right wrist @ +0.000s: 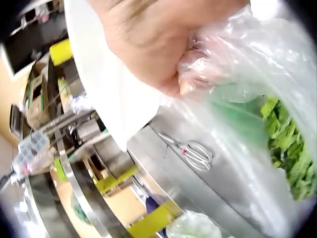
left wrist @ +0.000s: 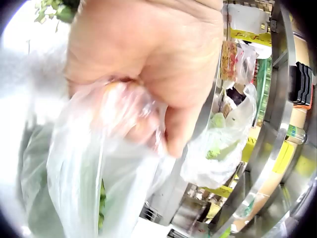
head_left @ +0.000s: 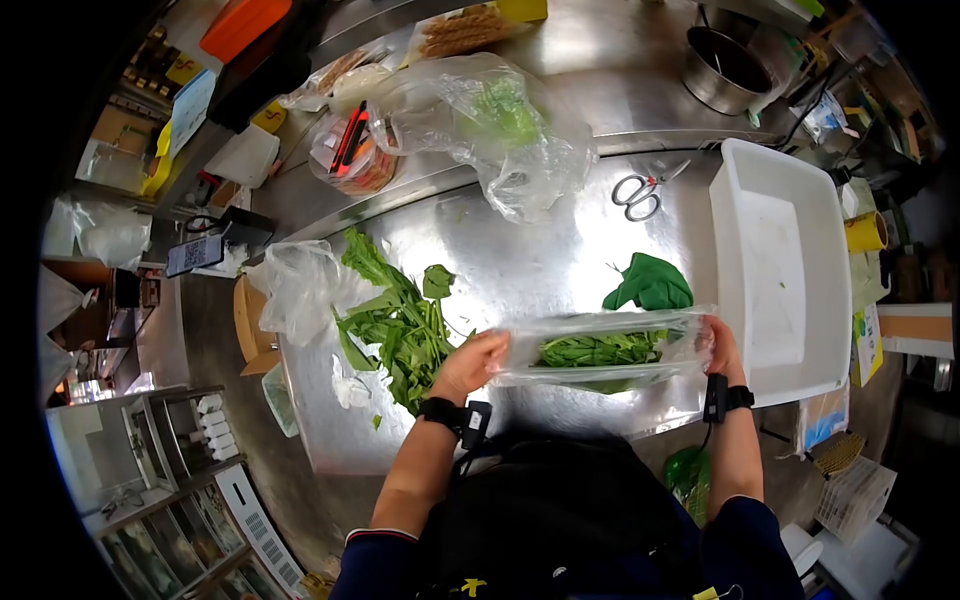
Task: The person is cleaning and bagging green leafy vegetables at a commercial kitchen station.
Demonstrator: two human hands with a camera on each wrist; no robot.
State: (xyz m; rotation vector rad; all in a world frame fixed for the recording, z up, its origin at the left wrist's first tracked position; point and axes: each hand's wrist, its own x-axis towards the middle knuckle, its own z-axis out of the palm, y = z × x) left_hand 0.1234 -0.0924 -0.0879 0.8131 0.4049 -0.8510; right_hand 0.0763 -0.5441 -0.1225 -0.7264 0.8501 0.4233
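- The left hand [head_left: 472, 365] grips one end of a clear plastic bag [head_left: 520, 356], its fingers bent into the film.
- The right hand [head_left: 725, 352] grips the other end, the film bunched and shiny about its fingers.
- Between the two hands the bag stretches long and narrow, thin, glossy and creased along its length; no knot or tie can be made out.
- Inside lie bagged greens [head_left: 600, 349], crinkled and leafy, in an elongated bundle toward the middle.
- The work looks partway along: this bundle is inside plastic, while its wrapping seems unfinished.
- Just beyond the bag lies a dark green piece [head_left: 655, 283], smooth and crumpled, its material uncertain.
- Beside the left hand, a loose heap of greens [head_left: 400, 340], with broad leaves and pale stems, lies unbagged on the shiny steel table [head_left: 470, 270]; it probably remains to be dealt with.
- Farther out are scissors [head_left: 637, 198] with looped grey handles, and a deep white tub [head_left: 735, 260] with rounded corners.
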